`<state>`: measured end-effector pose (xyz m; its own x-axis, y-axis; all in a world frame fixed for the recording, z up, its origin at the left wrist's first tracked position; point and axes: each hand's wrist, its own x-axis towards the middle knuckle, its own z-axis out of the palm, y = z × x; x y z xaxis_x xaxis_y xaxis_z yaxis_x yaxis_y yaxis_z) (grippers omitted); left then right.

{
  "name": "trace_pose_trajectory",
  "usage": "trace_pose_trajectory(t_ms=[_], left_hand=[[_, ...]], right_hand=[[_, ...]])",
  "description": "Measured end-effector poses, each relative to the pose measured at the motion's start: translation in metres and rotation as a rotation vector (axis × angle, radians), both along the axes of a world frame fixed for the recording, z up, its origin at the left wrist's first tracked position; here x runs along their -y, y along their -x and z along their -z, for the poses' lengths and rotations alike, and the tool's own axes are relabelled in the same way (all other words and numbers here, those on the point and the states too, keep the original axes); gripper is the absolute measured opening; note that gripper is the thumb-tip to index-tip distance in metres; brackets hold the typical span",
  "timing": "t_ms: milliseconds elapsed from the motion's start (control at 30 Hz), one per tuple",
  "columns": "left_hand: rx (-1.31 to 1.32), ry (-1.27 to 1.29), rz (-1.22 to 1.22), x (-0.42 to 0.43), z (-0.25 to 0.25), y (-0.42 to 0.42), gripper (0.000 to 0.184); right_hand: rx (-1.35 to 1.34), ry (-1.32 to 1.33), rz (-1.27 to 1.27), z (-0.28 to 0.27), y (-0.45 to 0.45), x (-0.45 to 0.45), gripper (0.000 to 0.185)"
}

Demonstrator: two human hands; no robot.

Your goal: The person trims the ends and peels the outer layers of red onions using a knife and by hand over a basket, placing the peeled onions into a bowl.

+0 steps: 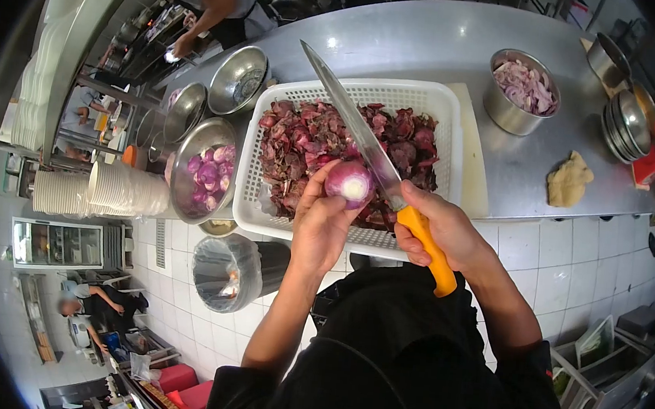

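My left hand (320,218) is closed around a red onion (349,183), its pale cut end facing up toward me. In my right hand (444,229) is a long kitchen knife (351,117) with a yellow handle. Its blade points up and to the left, passing close beside the onion; I cannot tell whether they touch. Beneath both hands sits a white perforated crate (446,110) full of red onions and loose dark skins. To its left, a steel bowl (180,195) holds several peeled purple onions.
A steel pot (515,121) of sliced onion stands on the steel counter (428,38), near a crumpled tan cloth (569,181). More metal bowls (239,80) sit left of the crate. A lined bin (216,273) stands below left. Other people (219,0) are in the kitchen.
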<state>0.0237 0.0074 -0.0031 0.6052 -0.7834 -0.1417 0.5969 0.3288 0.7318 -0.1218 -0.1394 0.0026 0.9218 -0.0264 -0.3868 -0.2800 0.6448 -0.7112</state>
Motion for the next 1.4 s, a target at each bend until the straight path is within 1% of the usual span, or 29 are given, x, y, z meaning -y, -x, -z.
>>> trace_pose_trajectory(t_ms=[167,267,367,467,567,667,767,800,867,967,1067,1167,1267,1333,1400], left_hand=[[0.023,-0.021,0.001,-0.002,0.0,0.002,0.053],[0.004,-0.006,0.008,-0.002,0.001,0.002,0.053],[0.042,-0.044,-0.019,-0.001,-0.002,0.004,0.05],[0.046,-0.075,-0.017,-0.001,0.004,0.005,0.049],[-0.078,-0.019,-0.01,-0.001,0.006,0.0,0.05],[-0.161,0.009,0.002,-0.007,0.009,-0.008,0.053],[-0.171,0.022,0.051,-0.008,0.003,-0.01,0.055],[-0.208,0.041,0.067,-0.009,0.003,-0.013,0.055],[-0.28,0.082,0.096,-0.009,0.004,-0.017,0.056],[-0.247,0.026,0.081,-0.007,0.005,-0.017,0.055],[-0.142,-0.026,0.028,-0.006,0.013,-0.017,0.052],[-0.108,-0.005,-0.026,-0.002,0.006,-0.014,0.05],[-0.067,-0.026,0.008,-0.006,0.012,-0.019,0.046],[-0.024,-0.025,-0.013,-0.005,0.01,-0.018,0.043],[-0.004,-0.017,-0.026,-0.003,0.006,-0.015,0.039]], right_hand=[[0.027,0.041,0.004,-0.003,0.002,-0.002,0.071],[0.013,0.138,0.069,-0.004,-0.001,-0.006,0.069],[-0.018,0.21,0.105,-0.005,-0.002,-0.009,0.063],[-0.024,0.212,0.132,-0.014,-0.002,-0.013,0.056],[0.011,0.248,0.103,-0.012,0.0,-0.008,0.051],[-0.051,0.242,0.161,-0.011,0.001,-0.001,0.048],[-0.104,0.342,0.139,-0.011,0.002,0.004,0.056],[-0.112,0.361,0.135,-0.013,0.003,0.003,0.058],[-0.125,0.401,0.124,-0.018,0.004,0.003,0.067],[-0.113,0.465,0.093,-0.03,0.007,0.0,0.076],[-0.106,0.508,0.063,-0.03,0.008,-0.006,0.074],[-0.214,0.588,-0.053,-0.027,0.013,-0.012,0.071],[-0.14,0.786,-0.021,-0.033,0.015,-0.022,0.075],[-0.085,0.892,-0.004,-0.035,0.017,-0.026,0.075],[-0.024,0.954,0.052,-0.027,0.017,-0.031,0.074]])
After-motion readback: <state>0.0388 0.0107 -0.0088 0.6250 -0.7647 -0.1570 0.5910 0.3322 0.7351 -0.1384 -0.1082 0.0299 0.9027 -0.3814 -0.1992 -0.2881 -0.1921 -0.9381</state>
